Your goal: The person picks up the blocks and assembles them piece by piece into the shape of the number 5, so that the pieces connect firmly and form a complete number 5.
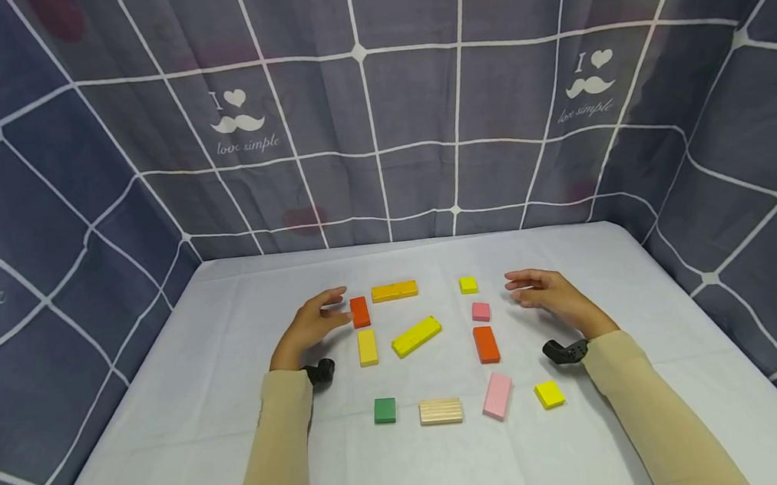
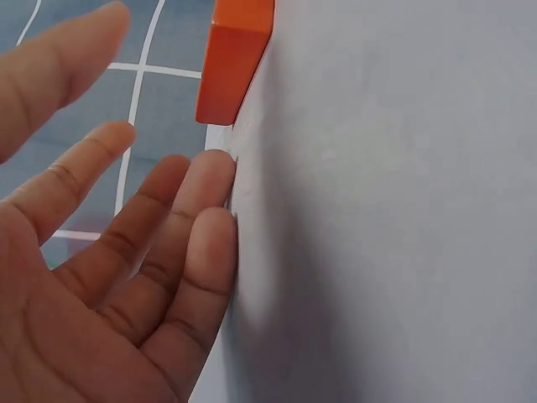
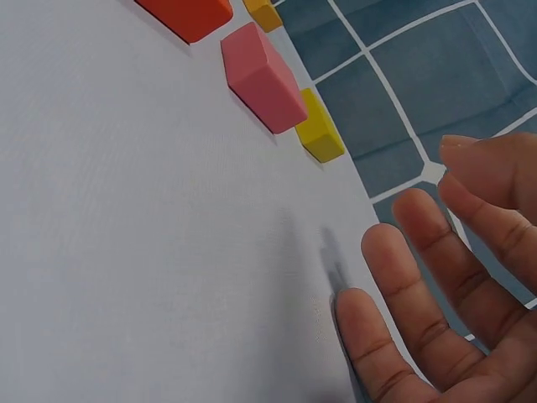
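Note:
My left hand (image 1: 312, 322) is at the left of the blocks, fingers apart and relaxed, holding nothing. Nearest to it is an orange-red block (image 1: 360, 312), which also shows above the fingertips in the left wrist view. A yellow block (image 1: 368, 347) lies just below that one. On the other side my right hand (image 1: 549, 298) hovers low over the cloth, fingers loosely spread and nothing in them. Closest to it are a small yellow block (image 1: 468, 285) and a small pink block (image 3: 263, 80). A red-orange block (image 1: 486, 345) lies below the pink one.
An amber block (image 1: 394, 291) and a long yellow block (image 1: 416, 337) lie mid-table. Nearer the front sit a green block (image 1: 385, 411), a ridged wooden block (image 1: 440, 412), a pink block (image 1: 497, 396) and a yellow block (image 1: 550, 395). Dark checked cloth (image 1: 411, 102) hangs around the white tabletop.

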Motion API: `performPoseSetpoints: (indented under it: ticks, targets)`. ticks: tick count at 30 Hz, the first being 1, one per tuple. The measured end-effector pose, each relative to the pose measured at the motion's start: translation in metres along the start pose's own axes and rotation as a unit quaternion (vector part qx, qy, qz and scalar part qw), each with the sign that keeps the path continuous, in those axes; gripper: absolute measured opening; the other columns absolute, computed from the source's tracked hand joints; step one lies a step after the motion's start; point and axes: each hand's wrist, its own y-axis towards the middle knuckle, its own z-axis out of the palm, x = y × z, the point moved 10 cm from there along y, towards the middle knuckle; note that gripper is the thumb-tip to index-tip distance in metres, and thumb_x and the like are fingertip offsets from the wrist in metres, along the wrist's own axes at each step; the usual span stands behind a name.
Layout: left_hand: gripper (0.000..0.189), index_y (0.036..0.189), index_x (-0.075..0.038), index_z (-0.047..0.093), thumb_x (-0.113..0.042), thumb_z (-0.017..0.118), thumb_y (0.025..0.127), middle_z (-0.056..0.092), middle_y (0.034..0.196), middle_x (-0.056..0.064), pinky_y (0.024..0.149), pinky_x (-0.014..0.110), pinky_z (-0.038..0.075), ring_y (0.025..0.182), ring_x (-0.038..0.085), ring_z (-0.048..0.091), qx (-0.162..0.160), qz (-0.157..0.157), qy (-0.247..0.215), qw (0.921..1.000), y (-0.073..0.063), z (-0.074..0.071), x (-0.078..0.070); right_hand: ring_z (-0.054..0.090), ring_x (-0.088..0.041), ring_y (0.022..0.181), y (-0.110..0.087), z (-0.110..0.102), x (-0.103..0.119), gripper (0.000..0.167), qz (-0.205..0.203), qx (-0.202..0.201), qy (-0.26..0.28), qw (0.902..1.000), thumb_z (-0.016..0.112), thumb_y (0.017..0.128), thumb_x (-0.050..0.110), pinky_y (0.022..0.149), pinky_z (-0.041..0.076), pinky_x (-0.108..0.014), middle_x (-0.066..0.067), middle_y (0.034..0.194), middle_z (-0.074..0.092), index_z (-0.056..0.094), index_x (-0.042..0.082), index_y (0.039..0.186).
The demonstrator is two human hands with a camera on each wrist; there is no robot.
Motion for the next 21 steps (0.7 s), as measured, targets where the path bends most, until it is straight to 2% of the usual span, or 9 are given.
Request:
performPoseSetpoints:
  ticks: [6,21]
  targets:
    - [0.068,0.162,-0.011,0.050,-0.021,0.077,0.101,0.055,0.157,0.019,0.116,0.057,0.045,0.139,0.040,0.056,0.003,-0.007,-0.019,0.9998,0.005,0.003,0.004,0.065,-0.019,0.115,0.006,0.001,-0.001,0.060,0.008,-0.003,0.014,0.9999,0.070,0.106,0.012,0.094,0.056,-0.022,-0.031,0.152,0.055,0.047,-0.006,0.158]
    - [0.071,0.156,-0.008,0.057,-0.023,0.086,0.094,0.060,0.147,0.020,0.116,0.050,0.045,0.131,0.036,0.055,0.032,-0.018,0.006,0.9993,0.014,0.010,0.010,0.066,-0.013,0.107,0.021,0.012,-0.003,0.055,0.007,-0.008,0.041,0.9991,0.068,0.106,0.008,0.091,0.057,-0.021,-0.032,0.147,0.058,0.050,-0.008,0.155]
